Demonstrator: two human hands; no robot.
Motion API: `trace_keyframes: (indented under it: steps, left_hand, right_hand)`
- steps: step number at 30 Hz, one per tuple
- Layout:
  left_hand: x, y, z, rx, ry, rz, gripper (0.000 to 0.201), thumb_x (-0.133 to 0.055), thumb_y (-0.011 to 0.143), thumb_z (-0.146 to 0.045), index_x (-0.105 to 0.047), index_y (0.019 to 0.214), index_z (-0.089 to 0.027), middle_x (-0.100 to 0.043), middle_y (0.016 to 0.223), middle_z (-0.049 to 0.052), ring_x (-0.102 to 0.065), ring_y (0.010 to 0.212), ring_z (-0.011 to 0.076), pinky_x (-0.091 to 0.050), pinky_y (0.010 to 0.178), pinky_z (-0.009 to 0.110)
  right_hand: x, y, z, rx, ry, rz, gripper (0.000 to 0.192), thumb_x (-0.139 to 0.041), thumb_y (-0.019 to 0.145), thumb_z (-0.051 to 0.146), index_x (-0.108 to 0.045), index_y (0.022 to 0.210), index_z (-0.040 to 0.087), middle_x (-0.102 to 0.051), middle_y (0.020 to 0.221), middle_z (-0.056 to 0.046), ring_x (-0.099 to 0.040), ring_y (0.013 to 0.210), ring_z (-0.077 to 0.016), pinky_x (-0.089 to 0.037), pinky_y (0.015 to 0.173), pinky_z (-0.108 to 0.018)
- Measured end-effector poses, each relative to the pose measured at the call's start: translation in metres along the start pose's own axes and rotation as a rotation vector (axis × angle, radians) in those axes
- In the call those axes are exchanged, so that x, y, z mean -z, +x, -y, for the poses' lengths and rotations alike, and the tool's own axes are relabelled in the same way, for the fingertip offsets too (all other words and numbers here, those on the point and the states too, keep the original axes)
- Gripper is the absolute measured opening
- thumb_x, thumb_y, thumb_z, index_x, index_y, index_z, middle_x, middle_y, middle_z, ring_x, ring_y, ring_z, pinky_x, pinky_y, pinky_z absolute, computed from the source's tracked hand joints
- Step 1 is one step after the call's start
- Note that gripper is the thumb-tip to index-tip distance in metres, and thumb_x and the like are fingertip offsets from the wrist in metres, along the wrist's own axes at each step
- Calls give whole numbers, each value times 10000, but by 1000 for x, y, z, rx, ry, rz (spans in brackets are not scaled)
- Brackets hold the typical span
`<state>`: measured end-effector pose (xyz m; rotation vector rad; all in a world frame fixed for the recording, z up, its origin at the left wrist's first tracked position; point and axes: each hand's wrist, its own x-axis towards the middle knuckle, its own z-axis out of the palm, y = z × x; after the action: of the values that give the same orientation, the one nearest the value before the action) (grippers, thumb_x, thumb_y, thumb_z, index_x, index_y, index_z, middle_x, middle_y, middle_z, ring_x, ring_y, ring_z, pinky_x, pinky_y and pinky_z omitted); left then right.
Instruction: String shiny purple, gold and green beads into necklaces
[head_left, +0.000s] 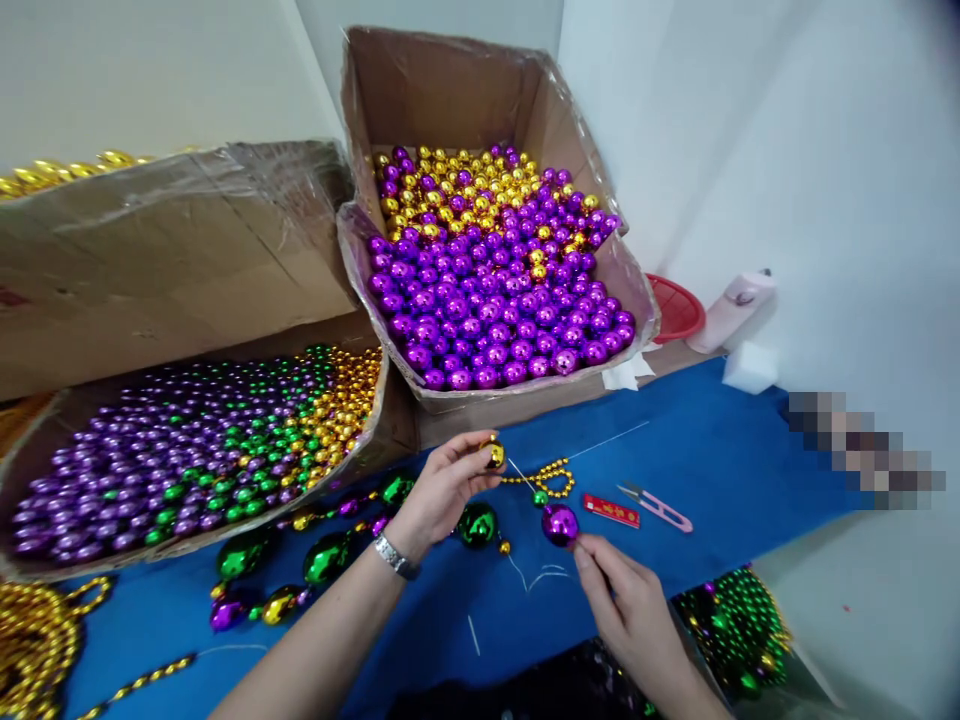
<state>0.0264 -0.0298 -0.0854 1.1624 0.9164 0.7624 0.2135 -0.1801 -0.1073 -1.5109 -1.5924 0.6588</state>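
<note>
My left hand (452, 487), with a watch at the wrist, pinches a shiny gold bead (493, 455) between thumb and fingers. From that bead a thin, straight, pale strand or needle slants down to a small green bead (540, 497). Right beside the green bead sits a larger purple bead (560, 524). The fingertips of my right hand (626, 600) are closed at the purple bead's lower edge. Behind these lies a string of small gold beads (556, 478) with a thread running off it. Under my left arm rests a strand of big green, purple and gold beads (326, 559).
A tall cardboard box (442, 70) holds purple and gold beads. Another box (172, 240) holds smaller purple, green and gold ones. Pink-handled thread snips (660, 508) and a red packet (611, 511) lie on the blue cloth (720, 450). Gold bead strings (37, 640) are piled at left.
</note>
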Motion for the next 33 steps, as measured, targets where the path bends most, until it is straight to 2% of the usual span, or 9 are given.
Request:
trace_keyframes:
  steps: [1,3,9,18,25,29,33]
  left_hand:
    - [2,-3,-4,59,-221,-30,307,-609,825,-292,-544,1097,-166,-655,1009,89,-658,877,196,-525,781,323]
    - [5,-9,-9,120,-443,-71,264,-672,777,-244,-566,1006,-163,-666,994,77,-664,900,203,-521,802,310]
    - [2,-18,-14,153,-588,-132,189,-664,779,-238,-582,927,-156,-688,983,65,-656,953,211,-512,889,351]
    - [-2,-24,-16,150,-559,-127,189,-657,796,-207,-551,944,-156,-660,976,53,-648,975,242,-524,832,299]
    - [-13,-34,-9,9,-394,-71,263,-670,790,-166,-539,1017,-172,-605,1048,68,-606,969,198,-495,865,361]
    - [-13,-38,-7,10,-362,-73,265,-674,788,-179,-539,1016,-167,-595,1052,78,-593,954,190,-487,867,372]
    - [-11,-40,-7,36,-318,-62,263,-673,792,-207,-539,1014,-166,-607,984,65,-605,884,170,-496,815,333]
  right_hand:
    - [-2,1,1,7,-4,14,198,-380,955,242,-519,820,204,-518,658,9,-488,557,-122,-373,543,-224]
    - [-6,2,1,29,-13,39,202,-370,956,235,-530,839,202,-526,664,2,-500,569,-127,-381,551,-227]
    - [-16,2,-1,67,-39,53,190,-372,953,216,-545,878,200,-558,700,-19,-530,618,-148,-405,607,-253]
    - [-14,1,-1,68,-59,55,173,-379,951,199,-540,889,209,-564,707,-12,-535,617,-147,-390,594,-254]
    - [-19,5,4,81,-97,32,183,-362,955,192,-544,943,202,-580,709,-12,-550,615,-146,-396,590,-248]
    - [-22,6,1,72,-118,15,167,-375,955,209,-542,959,205,-600,720,-13,-565,625,-149,-406,597,-249]
    - [-21,6,-1,81,-152,5,169,-381,953,237,-548,954,217,-617,753,-19,-584,662,-163,-417,626,-262]
